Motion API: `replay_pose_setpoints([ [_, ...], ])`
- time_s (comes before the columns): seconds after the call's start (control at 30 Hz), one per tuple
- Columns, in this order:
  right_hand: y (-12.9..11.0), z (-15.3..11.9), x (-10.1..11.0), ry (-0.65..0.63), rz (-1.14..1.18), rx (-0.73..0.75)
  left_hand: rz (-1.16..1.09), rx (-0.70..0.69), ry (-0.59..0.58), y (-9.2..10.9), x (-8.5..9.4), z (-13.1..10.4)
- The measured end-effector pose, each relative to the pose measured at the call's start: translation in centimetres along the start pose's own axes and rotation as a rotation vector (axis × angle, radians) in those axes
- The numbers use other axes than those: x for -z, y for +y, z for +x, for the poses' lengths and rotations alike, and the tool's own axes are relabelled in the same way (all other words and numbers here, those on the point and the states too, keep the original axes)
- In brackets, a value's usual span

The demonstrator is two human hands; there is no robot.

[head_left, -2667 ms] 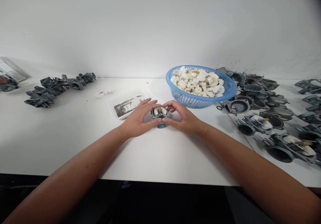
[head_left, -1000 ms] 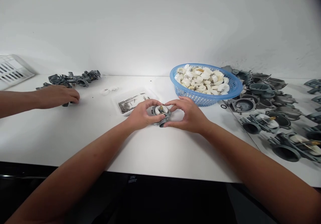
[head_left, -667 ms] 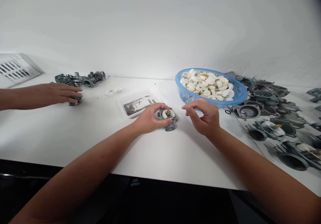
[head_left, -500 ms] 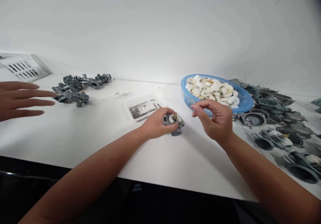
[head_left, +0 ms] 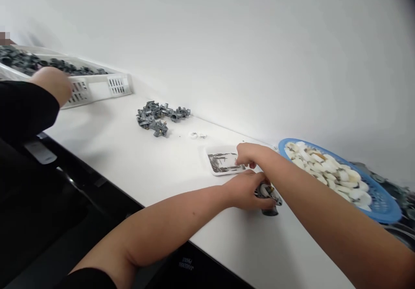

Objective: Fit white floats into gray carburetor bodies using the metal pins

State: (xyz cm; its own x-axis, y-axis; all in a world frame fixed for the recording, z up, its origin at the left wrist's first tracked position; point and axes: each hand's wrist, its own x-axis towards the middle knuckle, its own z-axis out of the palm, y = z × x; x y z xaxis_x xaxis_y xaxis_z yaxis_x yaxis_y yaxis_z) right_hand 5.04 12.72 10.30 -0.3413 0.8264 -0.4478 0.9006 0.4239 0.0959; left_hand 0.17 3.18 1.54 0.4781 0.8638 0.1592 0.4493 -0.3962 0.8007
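My left hand (head_left: 248, 190) is wrapped round a grey metal carburetor body (head_left: 269, 211) on the white table, with a white float showing in its top. Just behind it, my right hand (head_left: 249, 154) reaches to the right end of a small white tray (head_left: 214, 172) of thin metal pins. Its fingers point down and are partly hidden, so what they hold, if anything, cannot be made out.
A blue basket (head_left: 385, 217) of white floats stands at the right, with grey metal parts behind it. More carburetor bodies (head_left: 152, 115) lie back left. Two small white pieces (head_left: 193, 135) are near the tray. Another person's arm (head_left: 53, 84) is by a white crate (head_left: 97, 91).
The view has turned left, bringing the full crate into sight. My right hand has moved from beside the blue basket to the pin tray. My left hand still holds the carburetor body.
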Motion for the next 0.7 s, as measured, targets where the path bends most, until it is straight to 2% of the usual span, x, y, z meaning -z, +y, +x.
replay_pose_setpoints([
  [0.1, -1.3, 1.1, -0.7, -0.058, -0.092, -0.079, -0.014, -0.103, 0.018, -0.1, 0.3, 0.0],
  [0.27, -1.5, 2.4, -1.4, -0.056, -0.161, -0.121, -0.02, -0.104, 0.019, 0.1, 0.6, -0.1],
  [0.5, -0.7, 3.7, -2.5, 0.055, -0.101, -0.092, -0.11, -0.076, -0.033, 0.0, 0.7, -0.2],
  [0.7, 0.2, 5.0, -3.9, 0.218, -0.003, -0.059, -0.126, -0.102, -0.015, -0.2, 0.5, -0.2],
])
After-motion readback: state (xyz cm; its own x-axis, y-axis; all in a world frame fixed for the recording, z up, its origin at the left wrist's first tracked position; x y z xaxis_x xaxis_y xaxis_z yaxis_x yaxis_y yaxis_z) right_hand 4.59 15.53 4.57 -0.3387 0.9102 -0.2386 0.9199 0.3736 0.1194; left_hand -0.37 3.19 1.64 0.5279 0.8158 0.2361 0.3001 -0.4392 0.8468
